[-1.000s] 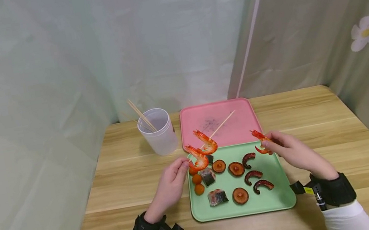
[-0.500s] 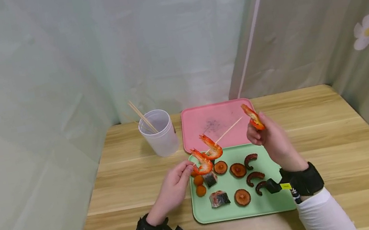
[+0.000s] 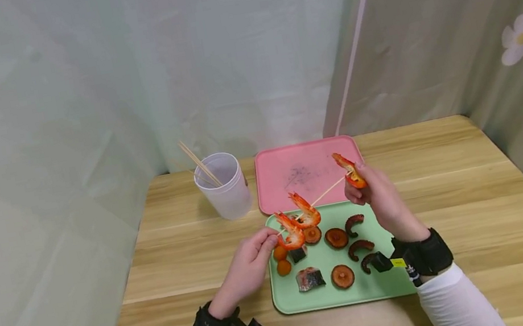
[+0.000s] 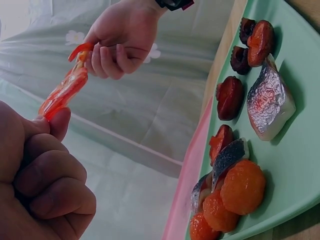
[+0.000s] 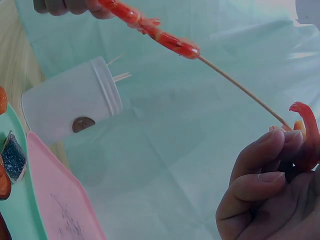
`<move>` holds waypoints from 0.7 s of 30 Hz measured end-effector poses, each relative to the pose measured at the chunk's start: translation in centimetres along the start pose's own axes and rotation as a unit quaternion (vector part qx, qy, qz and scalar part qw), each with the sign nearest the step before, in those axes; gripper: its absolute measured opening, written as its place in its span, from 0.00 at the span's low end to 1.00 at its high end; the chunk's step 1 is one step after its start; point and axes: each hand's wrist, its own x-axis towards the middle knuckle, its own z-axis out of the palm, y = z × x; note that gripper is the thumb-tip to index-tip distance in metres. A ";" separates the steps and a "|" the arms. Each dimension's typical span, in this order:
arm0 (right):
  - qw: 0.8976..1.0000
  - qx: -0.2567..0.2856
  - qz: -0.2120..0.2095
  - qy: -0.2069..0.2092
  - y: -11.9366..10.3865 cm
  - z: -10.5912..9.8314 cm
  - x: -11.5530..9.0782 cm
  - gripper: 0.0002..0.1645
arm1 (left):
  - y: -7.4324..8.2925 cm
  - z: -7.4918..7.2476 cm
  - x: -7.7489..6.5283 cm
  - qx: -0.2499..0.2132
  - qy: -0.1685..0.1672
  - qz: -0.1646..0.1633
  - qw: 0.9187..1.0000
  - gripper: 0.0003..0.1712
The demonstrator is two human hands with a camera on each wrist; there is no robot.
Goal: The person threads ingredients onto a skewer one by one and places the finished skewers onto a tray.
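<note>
My left hand [image 3: 253, 265] pinches the lower end of a thin wooden skewer [image 3: 329, 190] above the green tray. Two red-orange shrimp [image 3: 306, 212] are threaded on it, the lower one right beside my fingertips. My right hand [image 3: 384, 197] holds a third shrimp [image 3: 349, 172] between thumb and fingers at the skewer's upper end. In the right wrist view the bare skewer tip [image 5: 285, 123] meets this shrimp by my fingertips; how far it goes in is hidden.
On the green tray [image 3: 336, 297] lie mushrooms [image 3: 343, 276], octopus tentacles [image 3: 361, 249], fish pieces [image 3: 310, 279] and orange balls [image 3: 283, 267]. Behind it is a pink tray [image 3: 273, 172] with dark marks. A white bucket [image 3: 231, 200] with several skewers [image 3: 199, 162] stands at the back left.
My right hand has lifted its shrimp from over the green tray's right side, up and leftward to the skewer's tip. The left hand has stayed nearly still, tilting the skewer slightly.
</note>
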 end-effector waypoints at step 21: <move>0.999 -0.035 -0.028 -0.003 -0.8 0.3 -0.5 0.33 | 0.3 -0.1 0.0 -0.005 0.008 -0.014 1.000 0.14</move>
